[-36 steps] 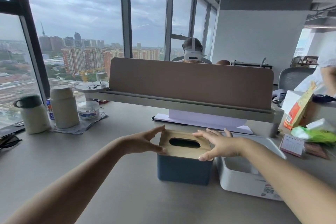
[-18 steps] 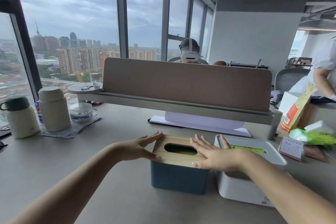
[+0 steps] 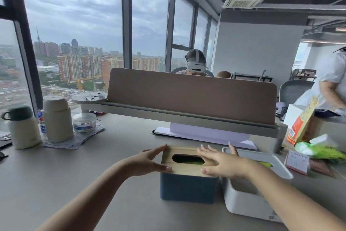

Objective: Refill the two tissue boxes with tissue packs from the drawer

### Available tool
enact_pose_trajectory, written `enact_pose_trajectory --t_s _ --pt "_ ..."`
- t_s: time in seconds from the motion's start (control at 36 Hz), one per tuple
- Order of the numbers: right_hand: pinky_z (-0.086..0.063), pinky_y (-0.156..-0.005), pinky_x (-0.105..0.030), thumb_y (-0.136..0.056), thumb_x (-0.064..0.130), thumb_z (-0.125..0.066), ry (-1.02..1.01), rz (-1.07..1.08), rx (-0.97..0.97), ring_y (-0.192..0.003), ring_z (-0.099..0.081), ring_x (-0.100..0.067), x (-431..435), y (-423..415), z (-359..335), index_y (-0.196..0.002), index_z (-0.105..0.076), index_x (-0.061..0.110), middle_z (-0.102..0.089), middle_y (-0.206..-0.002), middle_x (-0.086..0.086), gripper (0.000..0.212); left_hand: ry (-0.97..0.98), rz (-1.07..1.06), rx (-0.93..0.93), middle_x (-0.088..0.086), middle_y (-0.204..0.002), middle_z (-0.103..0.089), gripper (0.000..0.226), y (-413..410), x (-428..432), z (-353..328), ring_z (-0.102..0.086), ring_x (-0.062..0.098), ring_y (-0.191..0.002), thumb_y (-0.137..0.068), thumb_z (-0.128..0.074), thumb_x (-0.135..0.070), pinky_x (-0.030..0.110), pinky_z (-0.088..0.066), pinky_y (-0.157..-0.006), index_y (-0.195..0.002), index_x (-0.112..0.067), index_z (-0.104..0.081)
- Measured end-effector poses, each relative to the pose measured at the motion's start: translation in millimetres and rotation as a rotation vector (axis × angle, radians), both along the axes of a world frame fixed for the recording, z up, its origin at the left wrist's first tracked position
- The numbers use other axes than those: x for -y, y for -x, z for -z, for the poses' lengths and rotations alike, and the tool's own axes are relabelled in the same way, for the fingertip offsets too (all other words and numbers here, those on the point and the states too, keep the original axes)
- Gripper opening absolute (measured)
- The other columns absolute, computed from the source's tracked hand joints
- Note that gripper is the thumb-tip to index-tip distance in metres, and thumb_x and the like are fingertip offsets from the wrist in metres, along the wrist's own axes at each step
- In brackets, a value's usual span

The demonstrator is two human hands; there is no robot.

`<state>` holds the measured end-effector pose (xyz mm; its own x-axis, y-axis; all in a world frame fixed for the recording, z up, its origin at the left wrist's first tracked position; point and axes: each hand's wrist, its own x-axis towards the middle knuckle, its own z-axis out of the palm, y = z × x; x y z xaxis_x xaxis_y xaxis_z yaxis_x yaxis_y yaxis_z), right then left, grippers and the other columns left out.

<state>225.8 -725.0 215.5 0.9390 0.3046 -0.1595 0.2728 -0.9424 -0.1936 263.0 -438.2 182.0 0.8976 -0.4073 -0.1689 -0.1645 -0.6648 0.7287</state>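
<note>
A blue tissue box [image 3: 187, 188] stands on the desk in front of me, with a wooden lid [image 3: 187, 168] sitting on it. Green shows through the lid's oval slot. My left hand [image 3: 148, 161] grips the lid's left edge, fingers at the far corner and thumb at the near one. My right hand [image 3: 222, 165] lies flat on the lid's right side with its fingers spread. Touching the blue box on the right is a white tissue box [image 3: 243, 202], uncovered, with a green pack [image 3: 265, 164] showing inside. Another green tissue pack [image 3: 318, 151] lies at far right.
A brown desk divider with a shelf [image 3: 187, 99] runs across behind the boxes. Two flasks [image 3: 56, 118] and a round tub [image 3: 84, 123] stand at the left. A small calendar [image 3: 297, 161] and an orange bag [image 3: 303, 124] sit at the right. One person sits beyond the divider; another stands at far right.
My right hand has slid from the lid's right edge onto its top. The lid has settled level on the blue box. My left hand stays at the left edge.
</note>
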Motion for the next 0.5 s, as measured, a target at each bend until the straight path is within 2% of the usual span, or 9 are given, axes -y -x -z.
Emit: enact_pose_trajectory --t_s 0.11,0.19,0.28,0.39,0.5 --pt "0.026 -0.109 -0.053 -0.089 0.062 -0.041 0.028 0.075 0.304 -0.145 -0.007 0.0 -1.5 25.8 2.6 -0.143 -0.035 0.041 -0.028 -0.152 0.026 0.058 -0.155 -0.087 0.323 -0.011 -0.151 -0.039 0.062 21.6 3.2 3.2 -0.022 0.018 -0.142 -0.082 -0.053 -0.066 0.045 -0.024 -0.114 -0.139 -0.052 -0.033" --pt "0.02 -0.113 -0.053 -0.091 0.058 -0.041 0.049 0.123 0.476 -0.143 -0.02 -0.002 -2.9 46.2 6.1 -0.127 -0.055 0.04 -0.05 -0.137 0.027 0.043 -0.148 -0.154 0.446 -0.016 -0.147 -0.043 0.046 42.2 8.7 7.6 -0.025 0.018 -0.141 -0.091 -0.043 -0.059 0.043 -0.024 -0.109 -0.135 -0.049 -0.039" --pt "0.018 -0.113 -0.053 -0.092 0.056 -0.041 0.075 0.162 0.509 -0.142 -0.025 -0.003 -6.6 60.1 10.0 -0.119 -0.06 0.039 -0.056 -0.131 0.026 0.037 -0.065 -0.197 0.449 -0.017 -0.144 -0.047 0.049 53.6 12.4 16.9 -0.029 0.015 -0.139 -0.088 -0.045 -0.062 0.041 -0.024 -0.11 -0.135 -0.049 -0.04" --pt "0.022 -0.109 -0.052 -0.089 0.056 -0.048 0.161 0.153 0.523 -0.143 -0.026 -0.008 -11.9 70.3 12.7 -0.123 -0.058 0.037 -0.054 -0.137 0.016 0.04 -0.059 -0.248 0.537 -0.017 -0.142 -0.048 0.068 58.1 20.9 28.0 -0.03 0.011 -0.138 -0.078 -0.058 -0.067 0.034 -0.023 -0.106 -0.139 -0.045 -0.038" --pt "0.02 -0.11 -0.051 -0.092 0.047 -0.05 0.174 0.176 0.537 -0.142 -0.029 -0.01 -14.5 73.2 12.6 -0.127 -0.056 0.033 -0.053 -0.14 0.007 0.038 -0.033 -0.292 0.6 -0.017 -0.139 -0.052 0.067 59.6 27.6 34.0 -0.032 0.008 -0.137 -0.077 -0.061 -0.065 0.031 -0.021 -0.104 -0.137 -0.042 -0.042"
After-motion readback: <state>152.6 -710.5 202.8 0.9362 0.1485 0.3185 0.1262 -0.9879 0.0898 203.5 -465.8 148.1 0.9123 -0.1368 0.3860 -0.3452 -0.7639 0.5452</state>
